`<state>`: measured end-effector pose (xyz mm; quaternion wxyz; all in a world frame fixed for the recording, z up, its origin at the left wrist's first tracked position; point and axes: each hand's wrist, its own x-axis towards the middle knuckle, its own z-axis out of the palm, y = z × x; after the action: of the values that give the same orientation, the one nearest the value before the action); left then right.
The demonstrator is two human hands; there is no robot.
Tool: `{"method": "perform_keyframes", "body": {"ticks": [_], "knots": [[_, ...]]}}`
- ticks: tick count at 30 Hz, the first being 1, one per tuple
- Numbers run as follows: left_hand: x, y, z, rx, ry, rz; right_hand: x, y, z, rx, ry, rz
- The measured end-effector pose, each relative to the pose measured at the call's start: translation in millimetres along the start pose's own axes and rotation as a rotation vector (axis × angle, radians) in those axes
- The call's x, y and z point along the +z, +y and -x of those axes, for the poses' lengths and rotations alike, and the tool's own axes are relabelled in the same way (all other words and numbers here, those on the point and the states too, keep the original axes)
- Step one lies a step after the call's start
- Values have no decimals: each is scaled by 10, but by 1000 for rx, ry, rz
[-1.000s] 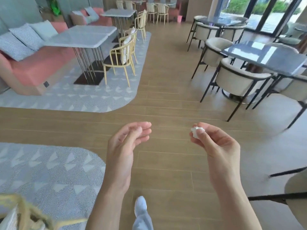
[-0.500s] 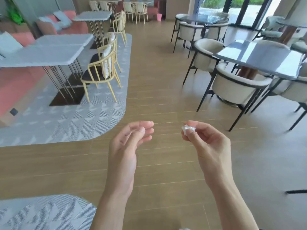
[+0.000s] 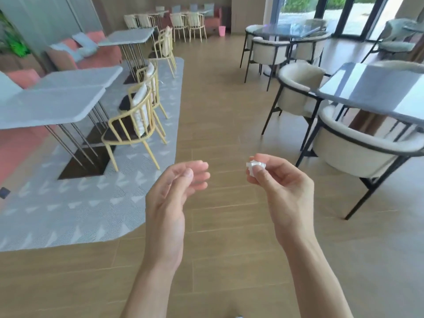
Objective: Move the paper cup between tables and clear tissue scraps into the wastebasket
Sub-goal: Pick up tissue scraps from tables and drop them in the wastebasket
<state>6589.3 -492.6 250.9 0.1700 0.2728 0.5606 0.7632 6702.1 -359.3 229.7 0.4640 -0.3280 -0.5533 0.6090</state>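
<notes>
The room is a café-like hall with a wooden floor (image 3: pixel 218 111) running down the middle. On the left a grey rug (image 3: pixel 68 203) carries pale counters (image 3: pixel 52 104) and yellow chairs (image 3: pixel 135 125); on the right stand dark glass counters (image 3: pixel 376 88) ringed by cream armchairs (image 3: pixel 358 143). At the far end, near the back wall, sits a small pink wastebasket (image 3: pixel 222 31), well apart from the person. No paper cup shows anywhere in view.

Both forearms reach out over the bare floor. The left hand (image 3: pixel 174 189) holds nothing: its fingers are loosely curled, the thumb resting near the fingertips, the palm turned inward. The right hand (image 3: pixel 282 187) pinches a small crumpled tissue scrap (image 3: pixel 255 166) between thumb and the first fingers, the white wad poking out above the thumb tip.

The person seems to be carrying the scrap toward the wastebasket, with most of the aisle yet to cross. The main risk is the grip: the wad is light and only held at the fingertips, so a slackened pinch or a swing of the arm could drop it on the floor. Chair legs (image 3: pixel 358 203) jut into the aisle on the right and could catch a foot. A toss from too far off would likely miss so small a basket.
</notes>
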Motion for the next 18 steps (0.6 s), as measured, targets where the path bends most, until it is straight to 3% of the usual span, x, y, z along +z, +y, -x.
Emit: {"method": "perform_keyframes", "body": {"ticks": [9,18], "knots": [[9,-502,-1729,-7,118,0,801,320,-1578,55,-74,9],[-73,-1190,-4056,-63,73,34,1995,871,-3449,60,-28,59]]}}
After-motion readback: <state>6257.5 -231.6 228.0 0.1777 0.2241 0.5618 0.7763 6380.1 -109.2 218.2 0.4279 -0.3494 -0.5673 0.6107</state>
